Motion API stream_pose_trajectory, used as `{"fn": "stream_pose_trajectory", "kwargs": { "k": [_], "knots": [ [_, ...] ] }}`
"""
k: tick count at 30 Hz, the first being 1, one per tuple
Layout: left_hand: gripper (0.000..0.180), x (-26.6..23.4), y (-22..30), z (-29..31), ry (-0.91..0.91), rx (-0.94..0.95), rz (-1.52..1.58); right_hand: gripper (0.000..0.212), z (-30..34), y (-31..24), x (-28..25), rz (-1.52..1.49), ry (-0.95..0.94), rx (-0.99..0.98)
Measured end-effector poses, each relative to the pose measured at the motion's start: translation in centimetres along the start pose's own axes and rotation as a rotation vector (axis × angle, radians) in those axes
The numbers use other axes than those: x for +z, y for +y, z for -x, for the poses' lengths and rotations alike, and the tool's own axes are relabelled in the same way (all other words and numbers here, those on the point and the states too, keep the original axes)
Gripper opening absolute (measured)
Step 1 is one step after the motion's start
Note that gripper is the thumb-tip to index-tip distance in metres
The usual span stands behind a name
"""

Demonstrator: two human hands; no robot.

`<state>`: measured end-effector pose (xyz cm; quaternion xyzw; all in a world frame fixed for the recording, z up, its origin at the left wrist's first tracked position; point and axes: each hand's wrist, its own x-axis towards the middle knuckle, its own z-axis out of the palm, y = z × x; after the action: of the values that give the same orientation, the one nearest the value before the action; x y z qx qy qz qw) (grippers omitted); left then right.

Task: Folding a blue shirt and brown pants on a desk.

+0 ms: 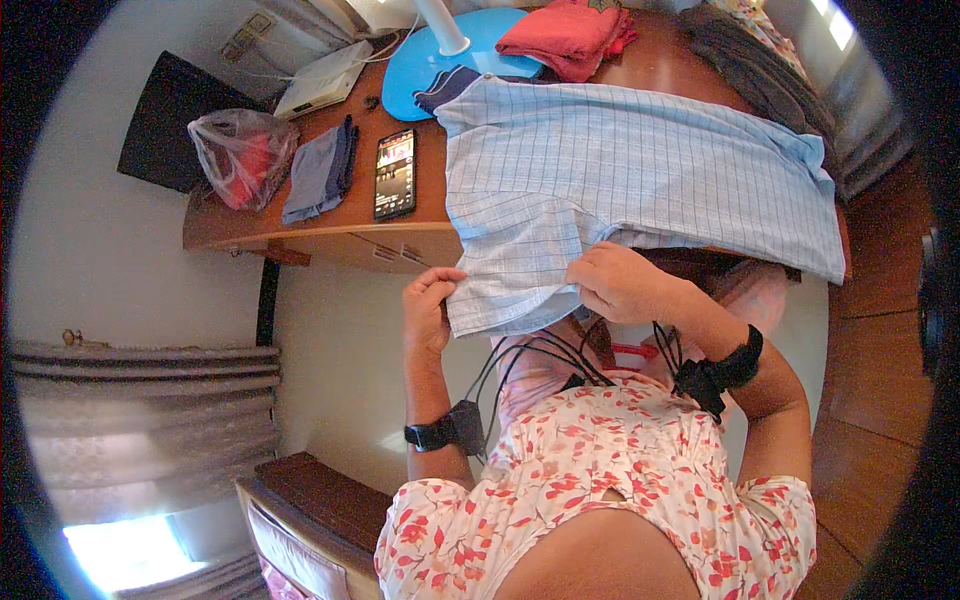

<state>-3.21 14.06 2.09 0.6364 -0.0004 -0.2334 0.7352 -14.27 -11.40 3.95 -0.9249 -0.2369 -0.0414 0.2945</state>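
Note:
A light blue checked shirt [640, 160] lies spread across the wooden desk, its dark-trimmed collar end at the far left and its hem toward the right. One short sleeve hangs over the front edge toward me. My left hand [430, 305] pinches the left corner of that sleeve's opening between thumb and fingers. At the sleeve's other side my right hand [625, 283] grips the cloth with curled fingers. Between both hands the sleeve is held fairly flat. Under the shirt, the part of the desk it covers is hidden.
Left of the shirt on the desk [240, 225] are a lit phone [395, 175], folded blue-grey cloth [320, 172] and a clear plastic bag [240, 160] with something red. Behind stand a blue round lamp base [450, 60], a white box [325, 82], folded red cloth [568, 38] and dark clothing [760, 70].

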Motion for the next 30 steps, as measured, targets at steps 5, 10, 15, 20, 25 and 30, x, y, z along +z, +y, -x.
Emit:
{"fn": "stream_pose_trajectory", "kwargs": {
  "k": [5, 10, 15, 20, 25, 30],
  "knots": [
    [0.02, -0.2, 1.7, -0.4, -0.119, 0.019, 0.125, 0.011, -0.5, 0.6, -1.0, -0.198, 0.069, 0.151],
    [0.022, 3.9, 6.1, -3.8, -0.185, 0.199, 0.141, 0.019, -0.6, 6.2, 1.8, -0.654, 0.621, 0.29],
    [0.027, 8.7, 7.4, -9.8, -0.37, 0.254, 0.25, 0.027, -2.6, 4.9, -1.7, -1.47, 0.865, 0.568],
    [0.043, 12.3, 4.2, -12.0, -0.362, 0.311, 0.081, 0.026, -1.9, 5.8, -2.9, -1.322, 1.042, 0.787],
    [0.038, 11.3, 2.6, -10.6, -0.266, 0.411, -0.281, 0.028, -1.0, 7.1, -3.2, -0.602, 1.193, 0.854],
    [0.028, 12.3, 2.4, -9.8, -0.187, 0.75, -0.688, 0.027, -3.8, 3.3, -3.0, 0.238, 1.008, 0.446]
  ]
}}
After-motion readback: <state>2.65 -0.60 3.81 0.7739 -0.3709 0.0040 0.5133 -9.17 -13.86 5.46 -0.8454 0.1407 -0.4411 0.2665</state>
